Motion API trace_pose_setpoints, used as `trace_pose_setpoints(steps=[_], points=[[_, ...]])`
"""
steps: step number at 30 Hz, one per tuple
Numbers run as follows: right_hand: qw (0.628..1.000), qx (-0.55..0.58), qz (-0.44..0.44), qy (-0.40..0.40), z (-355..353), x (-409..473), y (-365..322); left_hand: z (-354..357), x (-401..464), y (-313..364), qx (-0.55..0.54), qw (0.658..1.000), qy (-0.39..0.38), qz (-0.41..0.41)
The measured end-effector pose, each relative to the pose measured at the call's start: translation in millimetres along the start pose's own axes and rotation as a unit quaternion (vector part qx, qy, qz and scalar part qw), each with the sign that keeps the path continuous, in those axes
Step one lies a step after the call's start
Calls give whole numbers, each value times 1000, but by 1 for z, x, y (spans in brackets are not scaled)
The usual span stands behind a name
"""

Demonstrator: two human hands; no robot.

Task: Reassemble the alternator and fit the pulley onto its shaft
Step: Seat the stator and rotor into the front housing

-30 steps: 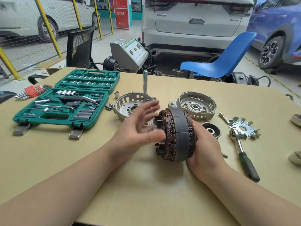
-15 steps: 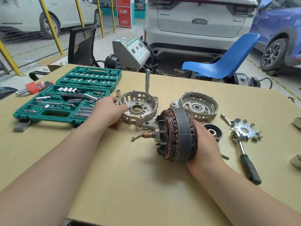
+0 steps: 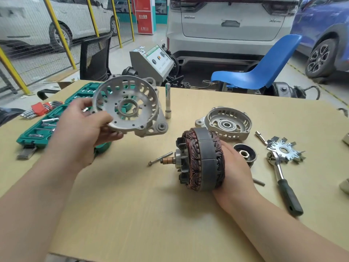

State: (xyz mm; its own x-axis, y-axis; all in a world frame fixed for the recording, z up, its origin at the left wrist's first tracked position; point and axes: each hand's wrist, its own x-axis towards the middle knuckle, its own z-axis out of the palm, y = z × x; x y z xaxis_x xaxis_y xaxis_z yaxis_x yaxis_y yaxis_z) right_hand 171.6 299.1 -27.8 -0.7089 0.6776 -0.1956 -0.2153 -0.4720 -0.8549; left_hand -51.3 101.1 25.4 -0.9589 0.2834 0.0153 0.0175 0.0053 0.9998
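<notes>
1. Head view, hands: the left hand point(image 3: 83, 127) is curled around the rim of a slotted end housing point(image 3: 128, 108), thumb on its inner face, holding it tilted and clear of the worktop point(image 3: 132, 205) at about 10 o'clock. The right hand point(image 3: 234, 171) cups the far side of the stator and rotor assembly point(image 3: 202, 161), which stands on edge at centre with its shaft end pointing to 9 o'clock.
2. Room: bare worktop lies between the raised housing and the shaft, and all along the near edge at 6 o'clock. A loose bolt point(image 3: 160, 158) lies just beside the shaft tip.
3. At 2 to 3 o'clock lie the bearing housing point(image 3: 226, 122), pulley point(image 3: 245, 154), fan plate point(image 3: 285, 151) and ratchet point(image 3: 283, 182).
4. Hidden: the right fingers are behind the stator; the green socket case point(image 3: 37, 133) is partly covered by the left hand.
</notes>
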Motion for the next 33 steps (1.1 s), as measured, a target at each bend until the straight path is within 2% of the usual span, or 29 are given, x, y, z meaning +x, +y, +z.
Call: trace_pose_setpoints(steps=[2,3,5,8,12,20,22,25,28,30,31,33], points=[[1000,7,2,-7,-1,1,0,-21,-10,8,0,1000,9,6],[1000,7,0,-10,-1,1,1,-31,-16,12,32,999,19,21],[1000,6,-4,-11,-2,1,1,-42,-32,25,159,985,30,55],[1000,6,-5,-18,-2,2,1,-39,-61,35,290,954,-34,60],[1000,-11,-13,-17,-3,3,1,-15,-73,33,322,939,-56,104],[1000,-15,-11,9,-5,7,6,40,-89,36,349,921,-127,120],[1000,-15,-13,8,-5,8,7,41,-87,26,328,924,-110,165],[1000,-22,-10,13,-7,10,9,46,-91,-7,176,953,-100,223],[1000,-21,-2,19,-7,12,9,57,-102,-43,-3,981,-71,181],[1000,-11,6,22,-7,13,9,66,-107,-56,-45,988,-60,137],[1000,-3,11,26,-7,13,9,69,-107,-57,-61,989,-70,116],[999,17,24,34,-8,13,9,76,-105,-58,-113,980,-142,80]])
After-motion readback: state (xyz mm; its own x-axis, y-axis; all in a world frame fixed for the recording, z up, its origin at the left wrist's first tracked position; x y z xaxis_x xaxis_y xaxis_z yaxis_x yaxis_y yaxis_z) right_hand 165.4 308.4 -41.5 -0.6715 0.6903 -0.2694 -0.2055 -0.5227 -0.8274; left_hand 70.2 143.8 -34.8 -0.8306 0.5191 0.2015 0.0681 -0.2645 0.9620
